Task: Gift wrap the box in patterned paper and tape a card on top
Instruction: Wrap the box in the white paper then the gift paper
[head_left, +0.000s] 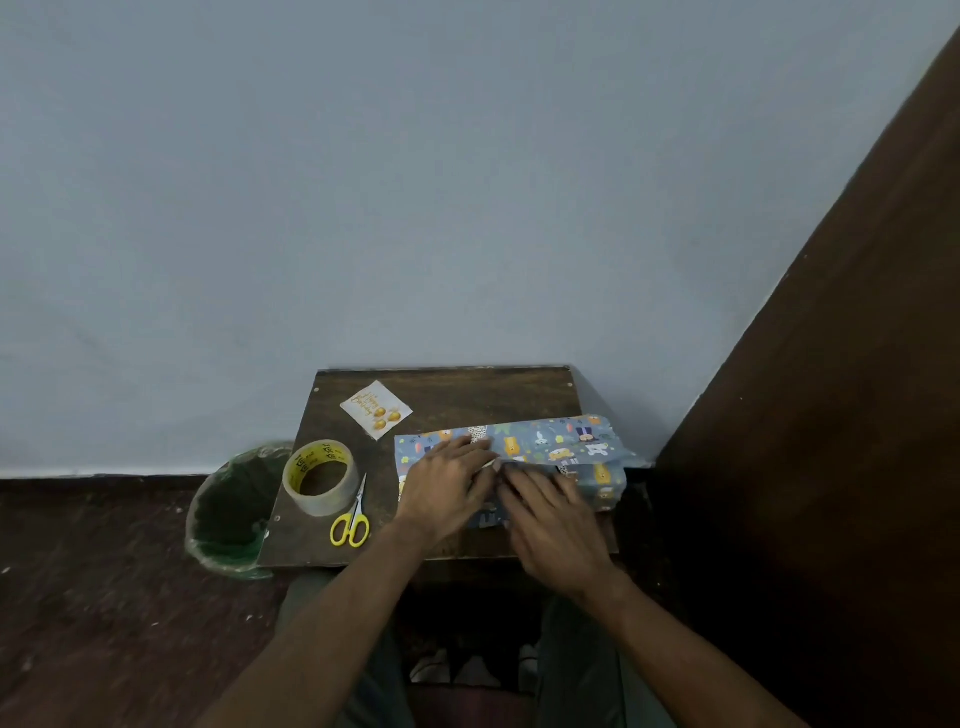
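Note:
The box (545, 449), covered in blue paper with a cartoon animal pattern, lies on the right half of a small dark wooden table (452, 395). My left hand (449, 480) lies flat on its top left part, fingers straight and pointing right. My right hand (550, 512) presses on the paper's near side with its fingers stretched towards the left hand's fingertips. Loose paper sticks out past the box at the right end. A white card (376, 409) with gold balloons lies at the table's back left.
A roll of clear tape (320, 477) with a yellow core stands at the table's left. Yellow-handled scissors (353, 517) lie beside it. A green bin (234, 514) stands on the floor to the left. A dark wooden panel (831, 415) rises on the right.

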